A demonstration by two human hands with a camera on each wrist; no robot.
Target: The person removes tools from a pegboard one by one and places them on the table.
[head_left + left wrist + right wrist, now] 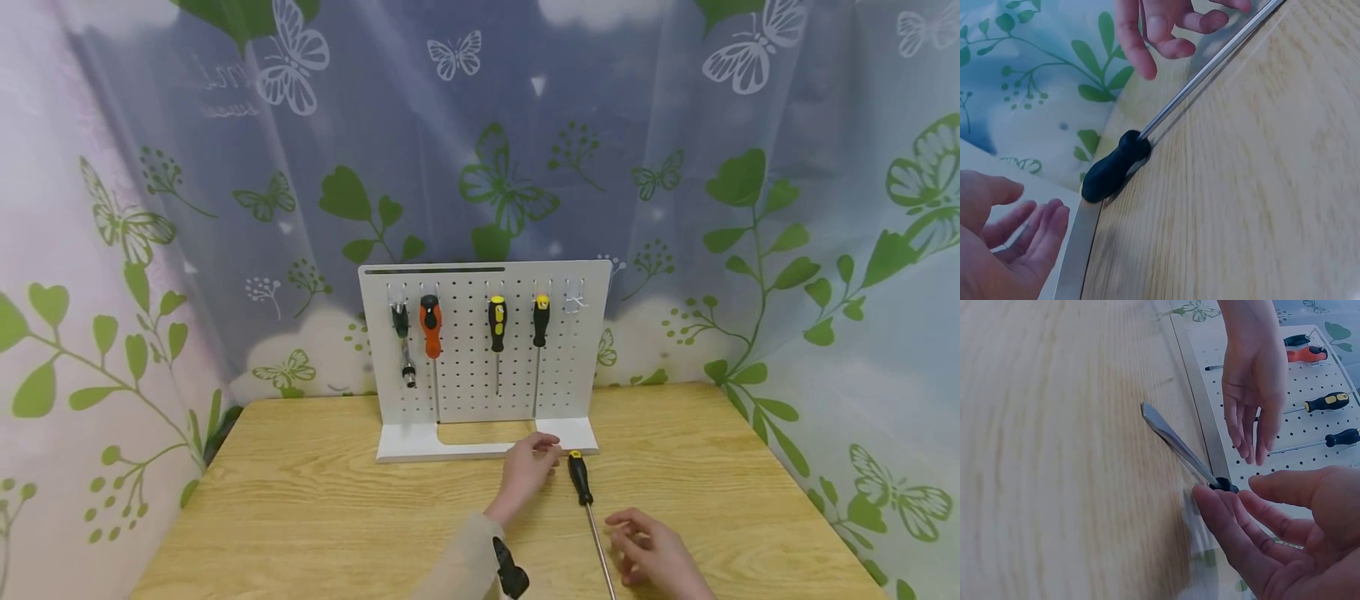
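A long flat-blade screwdriver point(579, 478) with a black handle and a yellow end lies on the wooden table, its handle end at the front edge of the pegboard base. Just left of that handle is my left hand point(529, 468), fingers loosely bent and apart from it, over the base. My right hand point(654, 553) is at the right of the metal shaft point(1204, 72), fingers relaxed and holding nothing. In the right wrist view the flat tip point(1154, 419) points toward the camera, and the right fingers point(1222, 525) hide most of the handle.
Behind stands a white pegboard point(517, 367). On it hang a ratchet-like tool point(402, 333), an orange-and-black screwdriver point(431, 327) and two black-and-yellow screwdrivers point(497, 323). A bare hook point(574, 298) is at its upper right. Patterned curtains point(480, 150) surround the table point(300, 508).
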